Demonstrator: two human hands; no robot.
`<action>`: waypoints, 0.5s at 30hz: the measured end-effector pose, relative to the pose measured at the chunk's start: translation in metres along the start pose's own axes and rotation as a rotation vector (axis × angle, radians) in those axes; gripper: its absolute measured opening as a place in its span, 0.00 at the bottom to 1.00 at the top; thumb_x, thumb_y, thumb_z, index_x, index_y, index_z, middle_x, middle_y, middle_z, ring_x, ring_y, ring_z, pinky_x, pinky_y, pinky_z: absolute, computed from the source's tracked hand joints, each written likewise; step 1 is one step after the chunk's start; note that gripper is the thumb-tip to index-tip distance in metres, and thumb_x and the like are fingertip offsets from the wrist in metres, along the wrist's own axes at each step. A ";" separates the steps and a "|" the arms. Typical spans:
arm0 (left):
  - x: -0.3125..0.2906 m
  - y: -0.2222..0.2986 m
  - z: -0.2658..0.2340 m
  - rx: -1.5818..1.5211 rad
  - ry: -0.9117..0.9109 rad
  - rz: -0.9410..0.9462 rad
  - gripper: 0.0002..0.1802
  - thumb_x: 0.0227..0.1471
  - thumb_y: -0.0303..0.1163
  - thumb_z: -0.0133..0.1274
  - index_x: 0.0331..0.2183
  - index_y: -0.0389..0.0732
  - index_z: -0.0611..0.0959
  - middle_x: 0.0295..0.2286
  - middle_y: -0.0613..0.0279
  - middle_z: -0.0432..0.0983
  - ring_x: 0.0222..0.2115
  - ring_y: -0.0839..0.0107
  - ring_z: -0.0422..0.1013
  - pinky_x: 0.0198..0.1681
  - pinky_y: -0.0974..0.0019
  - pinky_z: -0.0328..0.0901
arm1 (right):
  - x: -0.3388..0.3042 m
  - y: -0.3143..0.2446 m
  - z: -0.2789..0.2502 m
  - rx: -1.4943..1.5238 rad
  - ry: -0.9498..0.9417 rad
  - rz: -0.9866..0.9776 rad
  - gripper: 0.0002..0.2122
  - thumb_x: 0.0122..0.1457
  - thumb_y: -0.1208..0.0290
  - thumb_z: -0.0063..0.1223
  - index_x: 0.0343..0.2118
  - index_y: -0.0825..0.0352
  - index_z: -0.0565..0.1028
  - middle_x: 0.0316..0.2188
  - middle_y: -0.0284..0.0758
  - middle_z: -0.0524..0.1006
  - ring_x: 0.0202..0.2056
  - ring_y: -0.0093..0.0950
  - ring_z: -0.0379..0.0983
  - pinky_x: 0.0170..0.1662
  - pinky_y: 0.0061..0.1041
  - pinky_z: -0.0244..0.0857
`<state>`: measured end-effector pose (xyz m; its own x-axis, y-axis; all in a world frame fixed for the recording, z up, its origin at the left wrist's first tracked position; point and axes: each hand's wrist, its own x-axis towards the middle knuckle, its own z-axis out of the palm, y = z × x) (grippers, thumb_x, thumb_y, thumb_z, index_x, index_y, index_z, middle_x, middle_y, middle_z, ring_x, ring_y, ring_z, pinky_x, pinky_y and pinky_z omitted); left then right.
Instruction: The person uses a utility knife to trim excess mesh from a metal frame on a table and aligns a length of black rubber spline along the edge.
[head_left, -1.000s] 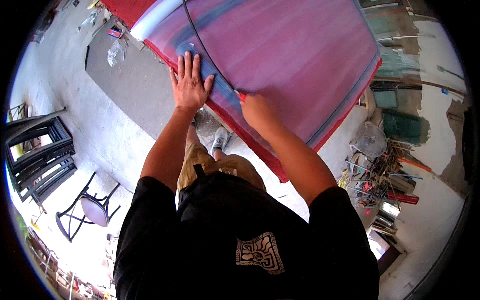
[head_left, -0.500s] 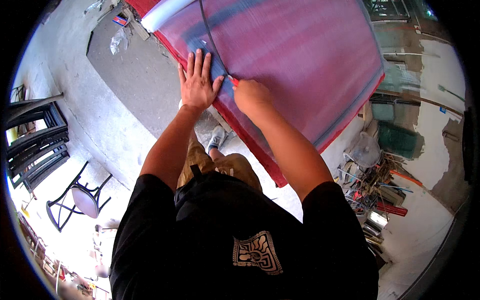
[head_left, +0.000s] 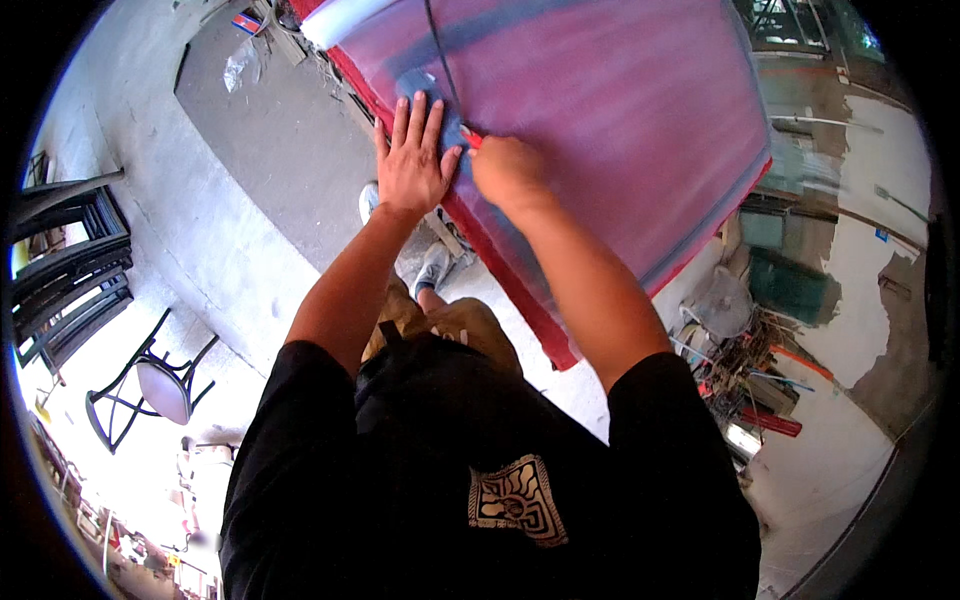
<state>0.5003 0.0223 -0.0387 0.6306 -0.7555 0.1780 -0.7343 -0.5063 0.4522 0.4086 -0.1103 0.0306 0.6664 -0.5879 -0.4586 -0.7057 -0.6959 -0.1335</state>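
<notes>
A sheer, translucent sheet (head_left: pixel 620 130) is spread over a red-covered table whose red edge (head_left: pixel 500 270) shows along the near side. My left hand (head_left: pixel 412 165) lies flat on the sheet near that edge, fingers spread, over a blue-grey band (head_left: pixel 418 82) at the left. Just right of it, my right hand (head_left: pixel 510 172) is closed around a small red-handled tool (head_left: pixel 471 138) with its tip at the sheet. Its exact kind is mostly hidden by the fingers. A thin dark strip (head_left: pixel 441 55) runs from the top of the view down to about the tool's tip.
Stacked black chair frames (head_left: pixel 75 260) and a single chair (head_left: pixel 165 390) stand on the floor to the left. At right, piled odds and ends (head_left: pixel 750 370) lie against the wall. A clear plastic scrap (head_left: pixel 241 66) lies on the floor beyond the table's left side.
The view has shifted slightly, so the table and both hands sit a little further right. The tool remains in my right hand, and my left hand stays flat on the sheet.
</notes>
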 end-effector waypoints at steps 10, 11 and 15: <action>-0.006 -0.006 0.002 -0.025 -0.004 -0.020 0.39 0.67 0.54 0.50 0.72 0.52 0.65 0.74 0.56 0.53 0.74 0.50 0.48 0.74 0.34 0.39 | -0.181 0.135 0.018 -0.201 -0.421 0.190 0.19 0.70 0.57 0.52 0.41 0.70 0.84 0.40 0.54 0.84 0.43 0.54 0.81 0.47 0.52 0.73; -0.005 -0.007 0.002 -0.014 -0.014 -0.015 0.39 0.67 0.54 0.50 0.72 0.52 0.64 0.74 0.56 0.52 0.74 0.51 0.48 0.74 0.35 0.39 | -0.182 0.134 0.016 -0.198 -0.406 0.161 0.19 0.70 0.57 0.52 0.41 0.70 0.84 0.39 0.54 0.84 0.43 0.54 0.81 0.47 0.52 0.73; 0.000 -0.007 -0.004 -0.011 -0.005 0.017 0.37 0.66 0.51 0.50 0.70 0.47 0.68 0.72 0.55 0.56 0.73 0.50 0.51 0.74 0.35 0.41 | -0.150 0.097 0.011 -0.115 -0.289 0.188 0.19 0.70 0.56 0.52 0.39 0.70 0.83 0.37 0.55 0.84 0.40 0.55 0.82 0.46 0.54 0.73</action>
<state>0.5059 0.0276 -0.0387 0.6166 -0.7662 0.1810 -0.7420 -0.4886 0.4590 0.2372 -0.0854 0.0772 0.4208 -0.5804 -0.6972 -0.7666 -0.6384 0.0688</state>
